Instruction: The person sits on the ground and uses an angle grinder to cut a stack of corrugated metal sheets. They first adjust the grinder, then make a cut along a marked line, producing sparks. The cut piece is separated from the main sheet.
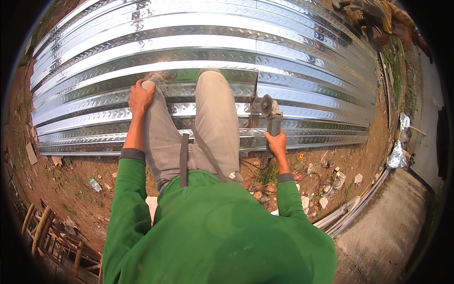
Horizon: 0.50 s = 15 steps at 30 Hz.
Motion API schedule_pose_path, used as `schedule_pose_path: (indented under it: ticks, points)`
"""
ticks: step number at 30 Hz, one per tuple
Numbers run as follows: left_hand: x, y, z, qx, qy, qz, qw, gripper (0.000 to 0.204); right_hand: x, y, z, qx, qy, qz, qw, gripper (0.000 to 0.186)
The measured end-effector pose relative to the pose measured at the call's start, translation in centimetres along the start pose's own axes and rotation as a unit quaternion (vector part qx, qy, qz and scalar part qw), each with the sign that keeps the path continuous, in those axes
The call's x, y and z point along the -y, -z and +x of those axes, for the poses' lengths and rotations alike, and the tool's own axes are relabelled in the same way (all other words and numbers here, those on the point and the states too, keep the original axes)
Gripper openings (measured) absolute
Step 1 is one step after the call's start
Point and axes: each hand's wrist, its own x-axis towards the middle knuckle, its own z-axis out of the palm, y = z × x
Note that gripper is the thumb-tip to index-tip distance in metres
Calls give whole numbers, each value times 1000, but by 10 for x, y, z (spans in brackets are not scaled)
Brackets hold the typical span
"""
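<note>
In my right hand (276, 143) is an angle grinder (273, 124), gripped round its dark body. Its round disc (266, 105) stands at the top, over ribbed shiny metal sheeting (302, 92); I cannot tell whether it touches. Just left of the disc, a straight seam (256, 80) runs across the ribs. My left hand (141, 98) is curled over my bent left knee (153, 87), with some fingers hidden. Both of my knees, in beige trousers (215, 104), are over the near part of the sheeting.
Bare soil with stone chips and scraps (326, 187) borders the sheeting's near edge. Long thin strips (350, 213) lie beside a concrete slab (392, 222) at right, near crumpled foil (398, 156). Wooden poles (42, 229) stand lower left. Another person (392, 21) is at upper right.
</note>
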Motion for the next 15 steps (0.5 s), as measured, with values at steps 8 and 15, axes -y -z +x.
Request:
schedule_pose_path:
  ticks: [8, 15]
  points:
    - [37, -21, 26, -22, -30, -212, 977, 69, -40, 30, -32, 22, -20, -44, 999, 70]
    - [179, -57, 25, -71, 100, -327, 937, 57, -71, 36, -63, 39, -32, -36, 998, 71]
